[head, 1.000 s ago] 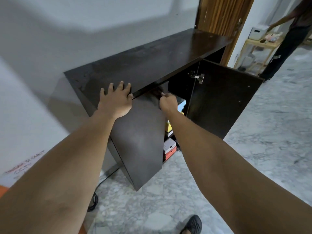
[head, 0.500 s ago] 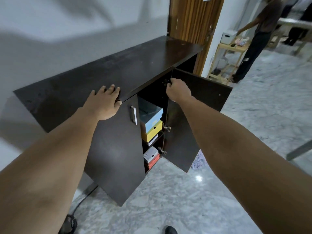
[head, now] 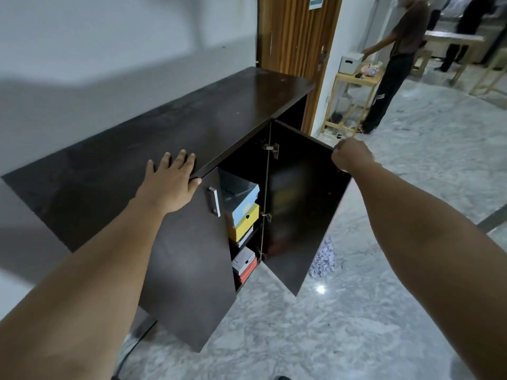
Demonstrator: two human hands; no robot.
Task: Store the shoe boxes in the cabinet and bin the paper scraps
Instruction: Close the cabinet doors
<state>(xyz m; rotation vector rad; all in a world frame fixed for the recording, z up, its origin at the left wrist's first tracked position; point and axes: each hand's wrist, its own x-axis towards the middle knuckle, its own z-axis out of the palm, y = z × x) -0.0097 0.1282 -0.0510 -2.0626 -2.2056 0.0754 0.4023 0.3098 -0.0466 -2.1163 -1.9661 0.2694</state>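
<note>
A dark wooden cabinet (head: pixel 170 124) stands against the grey wall. My left hand (head: pixel 171 183) rests flat on the front edge of its top, above the nearly closed left door (head: pixel 189 270). My right hand (head: pixel 351 157) grips the top outer corner of the right door (head: pixel 299 209), which stands wide open. Between the doors I see stacked shoe boxes: a blue one (head: pixel 241 200), a yellow one (head: pixel 244 223), and a white and red one (head: pixel 245 266) lower down. A pile of paper scraps (head: pixel 323 259) lies on the floor behind the open door.
The floor (head: pixel 356 311) is grey marble. A wooden door (head: pixel 296 37) stands behind the cabinet. A person (head: pixel 395 64) stands at a small wooden rack (head: pixel 348 100) bearing a white box at the back right. A dark cable lies on the floor at the lower left.
My right hand has slid from near the hinge to the outer top corner of the right door, which now stands further open. My left hand has stayed on the cabinet top.
</note>
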